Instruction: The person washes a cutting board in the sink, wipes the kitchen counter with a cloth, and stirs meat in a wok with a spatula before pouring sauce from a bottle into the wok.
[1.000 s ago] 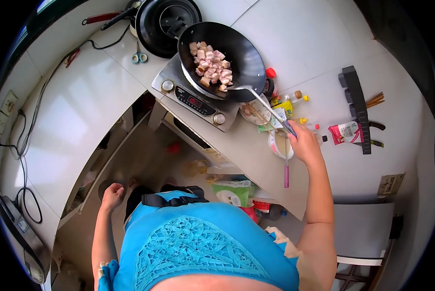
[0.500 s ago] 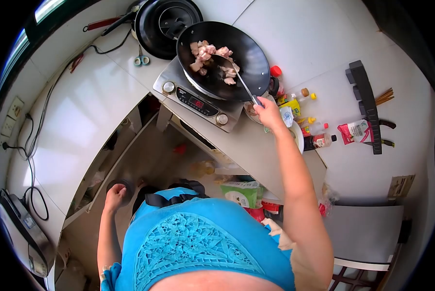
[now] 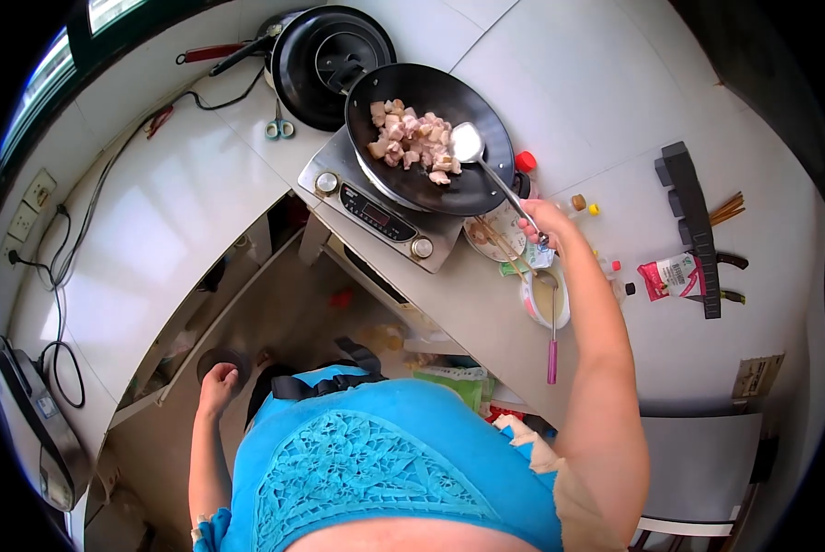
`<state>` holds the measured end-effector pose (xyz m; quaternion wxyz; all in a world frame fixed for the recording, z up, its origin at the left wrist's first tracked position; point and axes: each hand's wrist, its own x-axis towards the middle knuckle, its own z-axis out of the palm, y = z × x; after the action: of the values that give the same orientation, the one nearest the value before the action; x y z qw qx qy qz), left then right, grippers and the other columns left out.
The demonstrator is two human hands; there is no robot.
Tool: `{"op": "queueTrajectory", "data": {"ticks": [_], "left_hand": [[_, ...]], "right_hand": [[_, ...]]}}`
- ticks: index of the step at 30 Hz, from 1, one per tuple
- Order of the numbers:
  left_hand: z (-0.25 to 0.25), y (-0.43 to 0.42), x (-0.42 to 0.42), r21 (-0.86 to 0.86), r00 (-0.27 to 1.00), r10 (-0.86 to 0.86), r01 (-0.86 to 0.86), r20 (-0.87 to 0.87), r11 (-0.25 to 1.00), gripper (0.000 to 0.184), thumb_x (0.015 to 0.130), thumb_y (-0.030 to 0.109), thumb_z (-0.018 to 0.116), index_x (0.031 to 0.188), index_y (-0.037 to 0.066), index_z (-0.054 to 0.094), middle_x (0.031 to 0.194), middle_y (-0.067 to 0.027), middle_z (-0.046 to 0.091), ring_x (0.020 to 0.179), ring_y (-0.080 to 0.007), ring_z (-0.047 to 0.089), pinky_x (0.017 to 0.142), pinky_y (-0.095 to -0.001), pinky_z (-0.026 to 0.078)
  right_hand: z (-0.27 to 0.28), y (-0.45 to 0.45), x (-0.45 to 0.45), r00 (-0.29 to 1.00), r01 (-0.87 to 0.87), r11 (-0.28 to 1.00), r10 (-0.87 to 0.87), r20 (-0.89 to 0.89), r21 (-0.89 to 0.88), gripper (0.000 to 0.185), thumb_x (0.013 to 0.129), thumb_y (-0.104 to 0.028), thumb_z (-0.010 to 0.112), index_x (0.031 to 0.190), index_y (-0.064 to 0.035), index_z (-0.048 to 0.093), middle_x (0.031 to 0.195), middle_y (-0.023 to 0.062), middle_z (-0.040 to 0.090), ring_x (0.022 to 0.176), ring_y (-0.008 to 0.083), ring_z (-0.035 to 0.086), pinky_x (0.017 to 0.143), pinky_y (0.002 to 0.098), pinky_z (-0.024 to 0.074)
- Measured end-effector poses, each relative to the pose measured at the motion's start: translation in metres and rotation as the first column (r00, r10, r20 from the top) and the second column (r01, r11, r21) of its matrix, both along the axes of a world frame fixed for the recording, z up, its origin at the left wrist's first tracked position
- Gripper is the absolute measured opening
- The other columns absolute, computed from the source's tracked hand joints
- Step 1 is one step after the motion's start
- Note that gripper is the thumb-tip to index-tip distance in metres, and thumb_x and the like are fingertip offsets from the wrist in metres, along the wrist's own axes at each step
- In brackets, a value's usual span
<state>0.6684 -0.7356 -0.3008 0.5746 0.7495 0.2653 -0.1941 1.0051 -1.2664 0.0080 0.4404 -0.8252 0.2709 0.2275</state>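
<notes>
To turn the meat cubes [image 3: 414,138] well, the right hand [image 3: 549,224], wrapped around the handle of the spatula [image 3: 468,143], should slide the blade low along the wall of the wok [image 3: 472,99] and fold the pile gently, short of the rim. The left hand [image 3: 219,385] hangs low, fingers curled; I cannot tell whether it holds anything. Heaped in the wok, on the cooker [image 3: 374,219] by the table's [image 3: 201,175] inner corner, the chunky cubes look pale pink with tan sides.
</notes>
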Motion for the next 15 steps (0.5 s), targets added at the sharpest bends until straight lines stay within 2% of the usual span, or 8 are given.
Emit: {"op": "queueTrajectory", "data": {"ticks": [4,6,8,11,12,13,14,15], "left_hand": [[0.005,0.003,-0.016,0.007,0.999,0.031,-0.031,-0.035,1.0,0.019,0.086,0.015,0.058,0.1,0.002,0.06,0.086,-0.004,0.063,0.079,-0.0131,0.057,0.072,-0.0266,0.046],[0.007,0.003,-0.019,-0.007,0.998,0.05,-0.05,-0.032,0.999,0.018,0.087,0.015,0.057,0.1,0.002,0.06,0.086,-0.0037,0.062,0.079,-0.0127,0.057,0.072,-0.0267,0.046],[0.009,0.004,-0.017,-0.016,0.998,0.058,-0.058,-0.023,0.998,0.018,0.087,0.014,0.057,0.1,0.002,0.06,0.086,-0.0034,0.062,0.079,-0.0124,0.056,0.072,-0.0267,0.046],[0.014,0.002,-0.011,-0.029,0.999,0.05,-0.051,-0.005,0.998,0.018,0.087,0.014,0.057,0.1,0.002,0.06,0.085,-0.0028,0.062,0.078,-0.0121,0.056,0.07,-0.0264,0.046],[0.014,0.002,-0.008,-0.035,0.999,0.045,-0.045,-0.001,0.998,0.018,0.087,0.014,0.057,0.1,0.002,0.06,0.084,-0.0027,0.061,0.077,-0.012,0.056,0.07,-0.0262,0.045],[0.015,0.002,-0.005,-0.041,0.999,0.04,-0.04,0.005,0.998,0.018,0.087,0.014,0.057,0.1,0.002,0.06,0.084,-0.0026,0.061,0.077,-0.012,0.055,0.07,-0.0259,0.045],[0.012,0.003,-0.001,-0.031,1.0,0.022,-0.021,0.011,0.999,0.018,0.087,0.014,0.056,0.1,0.002,0.06,0.084,-0.0028,0.061,0.077,-0.0122,0.055,0.07,-0.0259,0.045],[0.009,0.004,0.003,-0.021,1.0,0.002,-0.001,0.015,1.0,0.018,0.087,0.014,0.056,0.1,0.002,0.06,0.084,-0.0031,0.061,0.077,-0.0124,0.056,0.07,-0.026,0.045]], "right_hand": [[-0.017,0.046,0.027,0.987,0.054,0.923,0.008,-0.16,0.381,0.027,0.097,-0.028,0.039,0.103,-0.0051,0.05,0.065,-0.0002,0.045,0.048,0.0049,0.036,0.037,0.0183,0.0302],[-0.022,0.061,0.03,0.984,0.009,0.885,0.075,-0.162,0.466,0.027,0.097,-0.028,0.038,0.105,-0.005,0.051,0.066,0.0,0.045,0.047,0.0046,0.035,0.037,0.0181,0.0301],[-0.011,0.079,0.02,0.987,-0.134,0.934,0.157,-0.043,0.332,0.028,0.096,-0.03,0.04,0.104,-0.0069,0.053,0.066,-0.0005,0.045,0.048,0.0032,0.036,0.037,0.0179,0.0312],[0.003,0.085,0.002,0.938,-0.338,0.941,0.34,0.067,-0.034,0.027,0.093,-0.03,0.046,0.106,-0.007,0.055,0.068,0.0075,0.054,0.05,0.0134,0.05,0.041,0.0288,0.0405],[0.002,0.08,-0.004,0.826,-0.462,0.837,0.526,0.201,-0.292,0.027,0.092,-0.029,0.047,0.105,-0.0063,0.055,0.071,0.0111,0.056,0.055,0.0189,0.054,0.046,0.0333,0.0423],[-0.001,0.071,-0.011,0.657,-0.5,0.672,0.705,0.267,-0.545,0.026,0.091,-0.028,0.049,0.104,-0.0055,0.054,0.073,0.0148,0.058,0.059,0.0245,0.057,0.05,0.0377,0.0441],[-0.004,0.065,-0.02,0.449,-0.447,0.464,0.856,0.257,-0.764,0.026,0.09,-0.027,0.05,0.103,-0.0048,0.054,0.076,0.0185,0.06,0.064,0.0301,0.06,0.055,0.0421,0.046],[0.023,0.085,-0.046,0.509,-0.408,0.426,0.84,0.186,-0.807,0.024,0.087,-0.023,0.053,0.1,-0.0026,0.052,0.082,0.0224,0.06,0.077,0.0397,0.058,0.067,0.0475,0.0448]]}}
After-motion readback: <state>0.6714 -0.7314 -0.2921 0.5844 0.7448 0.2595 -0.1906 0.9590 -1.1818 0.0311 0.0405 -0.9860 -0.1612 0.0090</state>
